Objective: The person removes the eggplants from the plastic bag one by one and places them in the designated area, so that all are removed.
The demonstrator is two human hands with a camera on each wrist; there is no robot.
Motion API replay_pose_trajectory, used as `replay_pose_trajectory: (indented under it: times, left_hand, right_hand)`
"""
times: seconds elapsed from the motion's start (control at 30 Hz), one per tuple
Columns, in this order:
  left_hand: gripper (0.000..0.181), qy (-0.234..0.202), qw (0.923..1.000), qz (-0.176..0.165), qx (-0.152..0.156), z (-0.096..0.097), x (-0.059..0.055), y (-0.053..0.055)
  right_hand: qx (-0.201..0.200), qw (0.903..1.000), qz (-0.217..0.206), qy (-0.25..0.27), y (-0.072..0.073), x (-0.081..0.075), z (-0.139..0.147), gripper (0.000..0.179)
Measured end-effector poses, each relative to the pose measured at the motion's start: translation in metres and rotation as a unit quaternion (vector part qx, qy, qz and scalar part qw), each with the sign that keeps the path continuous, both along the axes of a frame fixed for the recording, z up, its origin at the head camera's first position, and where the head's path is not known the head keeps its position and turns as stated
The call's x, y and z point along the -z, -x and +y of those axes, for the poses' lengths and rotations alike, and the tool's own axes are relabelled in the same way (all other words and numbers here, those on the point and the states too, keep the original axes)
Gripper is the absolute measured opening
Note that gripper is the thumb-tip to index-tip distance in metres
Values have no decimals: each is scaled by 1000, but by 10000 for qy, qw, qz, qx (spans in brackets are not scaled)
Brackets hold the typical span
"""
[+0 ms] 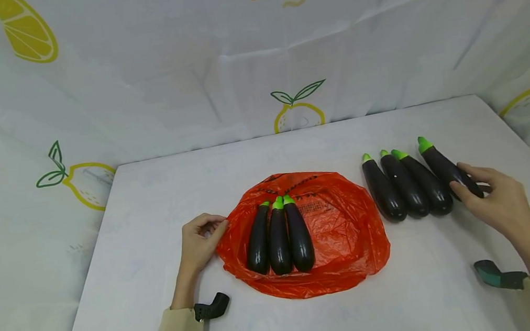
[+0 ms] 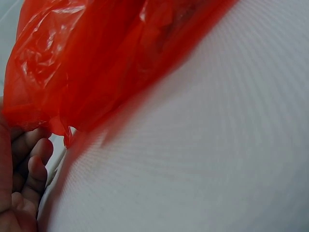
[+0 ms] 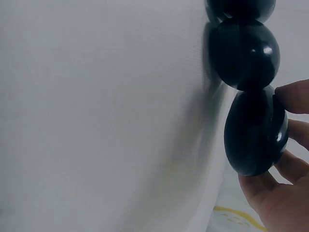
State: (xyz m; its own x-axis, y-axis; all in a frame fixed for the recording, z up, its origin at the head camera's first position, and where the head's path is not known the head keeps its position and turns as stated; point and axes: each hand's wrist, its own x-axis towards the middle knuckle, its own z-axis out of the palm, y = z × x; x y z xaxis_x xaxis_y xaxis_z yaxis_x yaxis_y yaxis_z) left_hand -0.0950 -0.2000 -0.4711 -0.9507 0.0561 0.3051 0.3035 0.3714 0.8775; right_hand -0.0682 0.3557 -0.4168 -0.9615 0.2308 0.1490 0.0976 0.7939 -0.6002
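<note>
A red plastic bag (image 1: 342,232) lies spread on the table, with three dark eggplants (image 1: 278,243) side by side on its left half. My left hand (image 1: 202,239) pinches the bag's left edge between thumb and fingers; the left wrist view shows the crinkled bag (image 2: 96,63) beside the curled fingers (image 2: 38,166). On the right, my right hand (image 1: 499,192) grips the lower part of an eggplant (image 1: 445,165) with a bright green stem. In the right wrist view, thumb and fingers stand around the glossy end of this eggplant (image 3: 253,135).
Three more eggplants (image 1: 406,187) lie in a slanted row between the bag and the held one, the nearest by the bag's right edge. The white table (image 1: 168,190) meets a lemon-print cloth (image 1: 182,88) at the back. Each wrist wears a small dark camera (image 1: 211,307).
</note>
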Motion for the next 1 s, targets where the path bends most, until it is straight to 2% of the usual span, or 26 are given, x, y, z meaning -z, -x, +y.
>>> replay_pose_trajectory:
  times: [0.2, 0.5, 0.67, 0.87, 0.93, 1.0]
  left_hand:
    - [9, 20, 10000, -2, 7, 0, -1, 0]
    - [10, -93, 9999, 54, 52, 1, -1, 0]
    - [10, -38, 10000, 20, -22, 3, -2, 0]
    - [6, -59, 9999, -92, -18, 10, -19, -5]
    - [6, -67, 10000, -18, 42, 12, -26, -8]
    - [6, -47, 10000, -26, 49, 11, -24, -7]
  right_hand:
    - [1, 9996, -243, -127, 1, 2, -1, 52]
    - [-68, 9995, -291, -50, 2, 5, 0, 52]
    - [-118, 9990, -421, -55, 2, 6, 1, 53]
    - [-95, 9981, -603, -69, 2, 5, 2, 56]
    - [-76, 9979, -637, -53, 1, 5, 2, 56]
    - [-63, 9977, -671, -32, 1, 5, 2, 57]
